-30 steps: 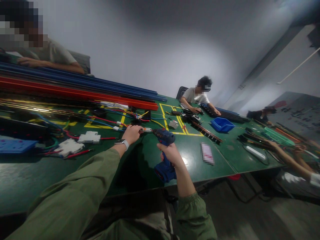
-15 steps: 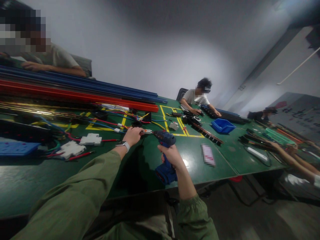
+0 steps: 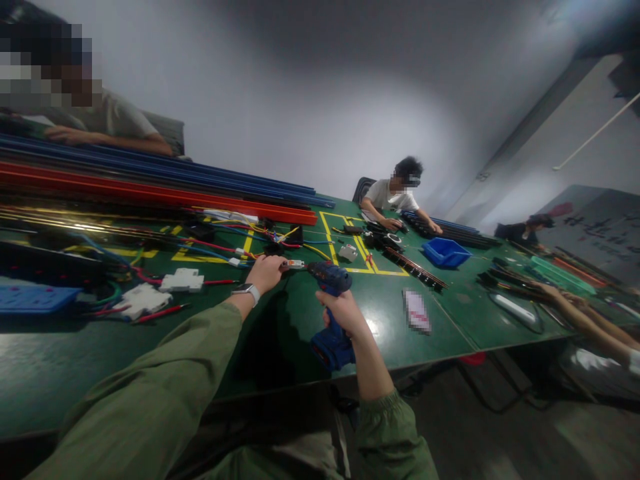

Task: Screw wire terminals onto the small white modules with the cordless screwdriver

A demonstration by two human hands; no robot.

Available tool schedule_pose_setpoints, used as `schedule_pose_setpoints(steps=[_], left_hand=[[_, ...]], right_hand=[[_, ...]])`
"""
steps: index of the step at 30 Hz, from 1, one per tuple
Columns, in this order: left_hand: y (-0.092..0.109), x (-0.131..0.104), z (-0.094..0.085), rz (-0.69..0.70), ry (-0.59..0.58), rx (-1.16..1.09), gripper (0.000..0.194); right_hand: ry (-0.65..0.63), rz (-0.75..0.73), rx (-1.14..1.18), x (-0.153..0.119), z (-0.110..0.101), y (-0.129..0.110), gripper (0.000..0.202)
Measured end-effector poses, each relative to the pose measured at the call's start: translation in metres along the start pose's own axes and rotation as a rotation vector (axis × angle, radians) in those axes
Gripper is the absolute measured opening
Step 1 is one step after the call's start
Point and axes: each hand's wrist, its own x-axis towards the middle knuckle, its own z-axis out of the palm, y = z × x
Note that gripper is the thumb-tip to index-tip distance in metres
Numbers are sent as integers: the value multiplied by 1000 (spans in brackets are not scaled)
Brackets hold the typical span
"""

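In my right hand (image 3: 341, 310) is a blue cordless drill (image 3: 333, 283), my fingers wrapped round its grip. The drill's nose points left, at the end of a small white electrical module (image 3: 295, 265) with an orange mark. My left hand (image 3: 267, 272) pinches that module just above the green table. Whether the drill's bit touches it is too small to tell. Two white modules (image 3: 183, 280) with red wires lie left of my left wrist. Another white module (image 3: 348, 252) sits beyond the drill, inside yellow tape lines.
Blue rails (image 3: 210, 175) and an orange rail (image 3: 200, 199) lie along the far side, with loose wires (image 3: 280, 237) before them. A blue bin (image 3: 445, 252) and a pink-white packet (image 3: 417, 310) stand to the right on the green table (image 3: 390, 347). Several co-workers sit around it.
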Motion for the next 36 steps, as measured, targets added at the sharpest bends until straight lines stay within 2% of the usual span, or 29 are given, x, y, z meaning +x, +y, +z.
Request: schedule_pose_setpoints(steps=[18, 36], left_hand=[[2, 0, -3, -17, -23, -1, 27], [3, 0, -4, -9, -26, -5, 28]], right_hand=[[-4, -50, -22, 6, -4, 12, 28], [4, -20, -5, 1, -1, 5, 25]])
